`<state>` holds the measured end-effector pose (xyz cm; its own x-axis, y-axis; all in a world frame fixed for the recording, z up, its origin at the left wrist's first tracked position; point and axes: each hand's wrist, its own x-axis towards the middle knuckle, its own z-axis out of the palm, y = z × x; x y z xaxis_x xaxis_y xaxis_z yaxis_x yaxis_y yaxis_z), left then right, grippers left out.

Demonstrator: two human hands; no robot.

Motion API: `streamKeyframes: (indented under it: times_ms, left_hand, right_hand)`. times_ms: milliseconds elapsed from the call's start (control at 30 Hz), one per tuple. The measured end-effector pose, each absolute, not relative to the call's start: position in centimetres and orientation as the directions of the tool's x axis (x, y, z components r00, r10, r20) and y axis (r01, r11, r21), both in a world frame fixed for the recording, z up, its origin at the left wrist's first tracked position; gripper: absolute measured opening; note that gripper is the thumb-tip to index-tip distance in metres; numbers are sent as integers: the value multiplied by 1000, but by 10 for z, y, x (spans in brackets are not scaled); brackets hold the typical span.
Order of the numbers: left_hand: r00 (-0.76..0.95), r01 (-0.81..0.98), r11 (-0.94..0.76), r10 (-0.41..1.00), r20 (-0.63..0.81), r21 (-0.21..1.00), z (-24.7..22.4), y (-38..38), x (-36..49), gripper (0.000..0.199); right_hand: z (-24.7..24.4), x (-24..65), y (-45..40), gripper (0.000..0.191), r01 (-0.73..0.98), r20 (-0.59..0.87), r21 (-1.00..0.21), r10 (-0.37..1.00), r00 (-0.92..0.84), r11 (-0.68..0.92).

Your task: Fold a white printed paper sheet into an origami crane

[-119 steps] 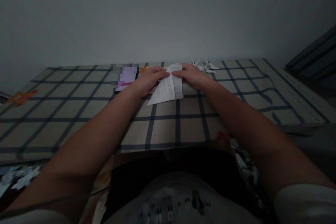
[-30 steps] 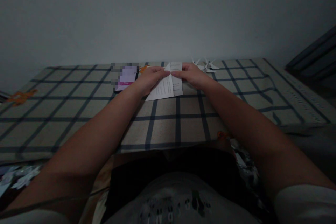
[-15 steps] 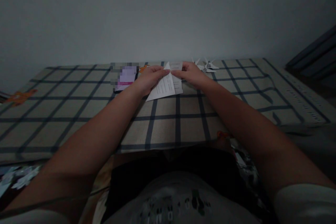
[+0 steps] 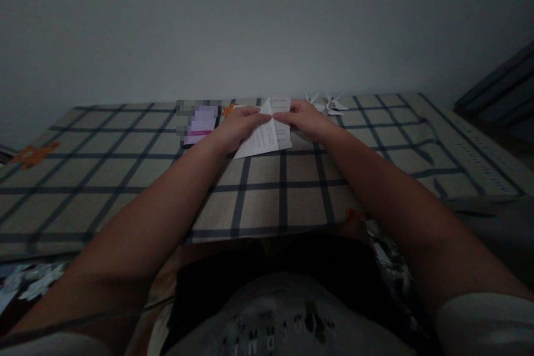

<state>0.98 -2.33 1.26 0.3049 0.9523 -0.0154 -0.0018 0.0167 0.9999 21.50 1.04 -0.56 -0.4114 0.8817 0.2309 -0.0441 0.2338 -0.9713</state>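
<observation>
A partly folded sheet of printed paper (image 4: 263, 142) is held between my two hands above the far part of the table. My left hand (image 4: 240, 127) grips its left side, thumb on top near the middle fold. My right hand (image 4: 306, 118) pinches the right side, with its thumb or finger tip almost meeting the left thumb at the fold. The paper's lower edge slants down to the left, and small lines of print show on it. The fingers beneath the sheet are hidden.
A phone (image 4: 202, 123) with a lit screen lies left of the paper. Folded white paper cranes (image 4: 331, 105) sit behind my right hand. A checked cloth (image 4: 267, 200) covers the table, which meets a plain wall (image 4: 267, 28).
Both thumb tips have shifted slightly to the right along the fold, and more of the sheet's upper left shows. The hands otherwise stay in place, still holding the paper.
</observation>
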Motion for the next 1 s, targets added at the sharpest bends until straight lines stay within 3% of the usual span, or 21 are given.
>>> streamKeyframes:
  times_ms: [233, 533, 767, 1000]
  left_hand:
    - [283, 29, -5, 959, -3, 1000, 13, -24, 11, 23]
    - [271, -6, -7, 963, 8, 1000, 10, -21, 11, 22]
    - [270, 3, -5, 963, 4, 1000, 11, -21, 11, 22]
    - [253, 44, -38, 967, 26, 998, 13, -23, 12, 25]
  right_hand:
    - [-3, 214, 7, 19, -4, 242, -964, 872, -425, 266]
    - [1, 212, 6, 19, 90, 392, -890, 852, -348, 447]
    - [-7, 215, 12, 24, -1, 257, -960, 873, -414, 282]
    - [-4, 214, 8, 23, -45, 215, -976, 891, -400, 215]
